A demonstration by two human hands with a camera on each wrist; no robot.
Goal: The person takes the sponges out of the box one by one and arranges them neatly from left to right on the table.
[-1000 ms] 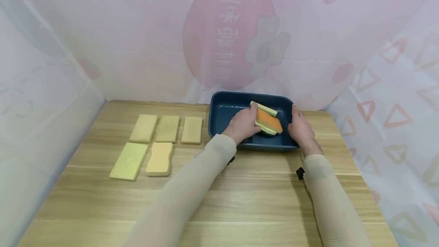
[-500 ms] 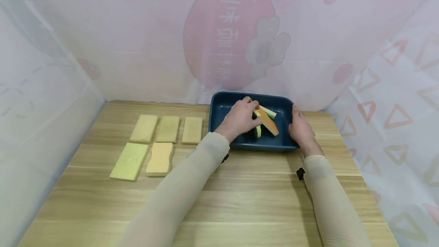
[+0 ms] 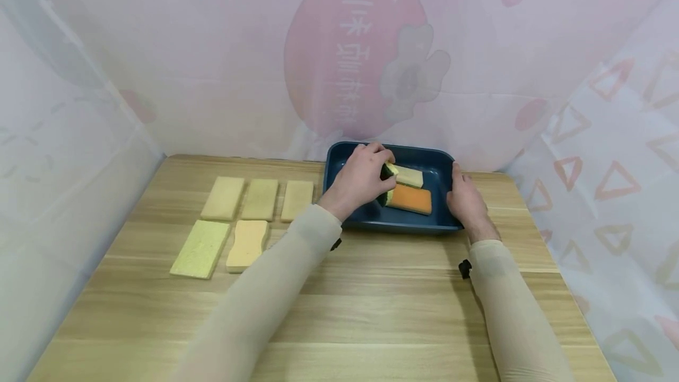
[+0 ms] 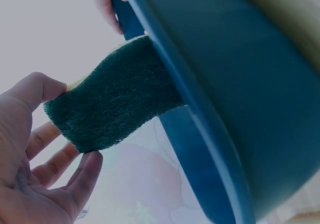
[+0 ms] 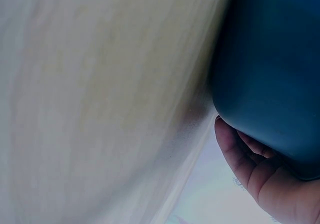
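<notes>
A dark blue tray stands at the back of the wooden table. Inside it my left hand pinches the left end of a yellow sponge with a dark green scouring face. An orange sponge lies flat in the tray just in front of it. In the left wrist view my thumb and fingers hold the green pad over the tray's rim. My right hand grips the tray's right wall, fingers curled against its outside.
Several flat sponges lie left of the tray: three tan ones in a back row, a yellow-green one and a wavy orange-yellow one in front. Sheer pink curtains close in the back and both sides. The table's near half is bare wood.
My left hand drew back to the left. The orange sponge, tilted on edge before, now lies flat in the tray; the hand holds the green-backed yellow sponge behind it. The right hand stayed put.
</notes>
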